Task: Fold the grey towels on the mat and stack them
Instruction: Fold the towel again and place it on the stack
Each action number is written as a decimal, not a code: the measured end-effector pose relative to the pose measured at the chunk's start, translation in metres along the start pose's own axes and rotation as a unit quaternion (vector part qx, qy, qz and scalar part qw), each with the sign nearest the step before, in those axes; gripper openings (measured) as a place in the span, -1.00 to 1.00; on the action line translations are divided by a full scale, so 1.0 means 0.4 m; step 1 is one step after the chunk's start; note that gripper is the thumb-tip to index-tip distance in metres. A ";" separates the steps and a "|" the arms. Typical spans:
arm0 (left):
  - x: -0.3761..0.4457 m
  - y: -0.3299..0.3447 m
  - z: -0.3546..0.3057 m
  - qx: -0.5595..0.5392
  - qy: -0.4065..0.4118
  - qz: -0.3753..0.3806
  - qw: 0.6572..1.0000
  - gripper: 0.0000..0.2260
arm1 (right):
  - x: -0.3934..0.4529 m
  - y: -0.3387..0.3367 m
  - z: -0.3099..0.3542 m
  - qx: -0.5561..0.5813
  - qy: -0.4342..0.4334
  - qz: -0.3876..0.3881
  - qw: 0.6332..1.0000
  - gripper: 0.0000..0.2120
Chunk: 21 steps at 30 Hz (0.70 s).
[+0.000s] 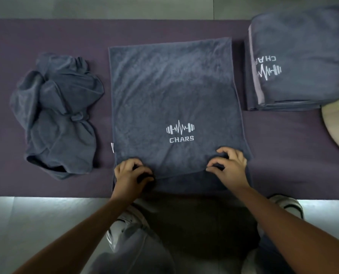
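With your left hand [132, 173] and right hand [228, 165] each pinching the near edge of the spread towel [172, 91] on the mat [283, 135], lift evenly and fold squarely, matching corners.

A grey tiled floor [36, 224] shows in front of and beyond the work area, with a thin joint line visible along the far strip. At the right edge, a pale, rounded object [338, 123] with light spots juts into view, too blurred to identify. Low in the picture, the person's grey trousers [133, 240] cover bent knees, and a light-coloured shoe [287, 204] rests on the floor at lower right.
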<state>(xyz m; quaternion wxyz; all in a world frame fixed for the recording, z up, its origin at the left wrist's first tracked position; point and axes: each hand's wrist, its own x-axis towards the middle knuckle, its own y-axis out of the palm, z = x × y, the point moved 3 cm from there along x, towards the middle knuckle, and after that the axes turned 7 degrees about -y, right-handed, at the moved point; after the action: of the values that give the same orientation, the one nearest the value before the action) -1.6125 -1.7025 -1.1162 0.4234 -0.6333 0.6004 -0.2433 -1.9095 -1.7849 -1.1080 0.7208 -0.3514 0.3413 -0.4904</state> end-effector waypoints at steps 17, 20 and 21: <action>0.019 -0.002 -0.016 0.053 -0.009 0.051 0.997 -0.86 | -0.010 -0.031 0.055 -0.019 0.073 0.097 0.992 -0.84; 0.027 -0.010 -0.019 0.034 -0.025 0.049 0.998 -0.88 | -0.007 -0.026 0.053 -0.030 0.083 0.105 0.990 -0.82; 0.030 -0.012 -0.022 0.035 -0.029 0.053 0.998 -0.86 | -0.006 -0.024 0.055 -0.031 0.084 0.106 0.990 -0.82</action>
<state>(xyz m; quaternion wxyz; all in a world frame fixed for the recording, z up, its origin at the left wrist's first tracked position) -1.6149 -1.7167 -1.1100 0.4751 -0.5921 0.6116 -0.2228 -1.8965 -1.7817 -1.0882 0.7266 -0.2930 0.4509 -0.4277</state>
